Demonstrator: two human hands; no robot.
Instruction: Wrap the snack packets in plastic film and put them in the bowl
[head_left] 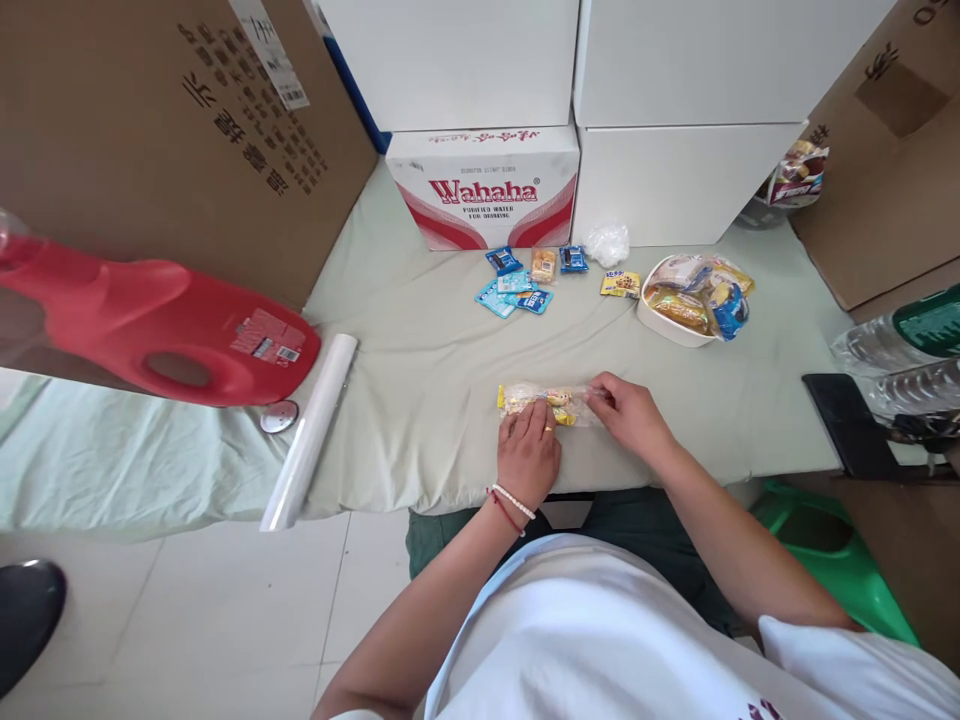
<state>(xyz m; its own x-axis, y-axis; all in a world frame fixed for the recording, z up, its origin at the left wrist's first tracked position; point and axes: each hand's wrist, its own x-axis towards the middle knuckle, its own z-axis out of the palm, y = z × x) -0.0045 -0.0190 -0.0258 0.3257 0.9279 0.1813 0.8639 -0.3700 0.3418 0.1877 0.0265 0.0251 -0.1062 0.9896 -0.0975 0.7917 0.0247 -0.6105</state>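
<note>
A clear plastic bag (580,406) with yellow-wrapped snacks (559,397) inside lies on the cloth-covered table in front of me. My left hand (529,450) rests palm-down over its left part, fingers stretched out flat on the snacks and hiding some of them. At the bag's right end, my right hand (630,412) pinches the loose plastic between thumb and fingers. A yellow snack packet (620,284) lies farther back, beside a white bowl (675,330) filled with wrapped snacks.
Several blue packets (516,290) and a crumpled clear plastic wad (607,243) lie before a Wahaha carton (484,190). To the left are a plastic-film roll (311,430) and a red jug (187,330). Plastic bottles (892,340) and a black object (844,420) occupy the right edge.
</note>
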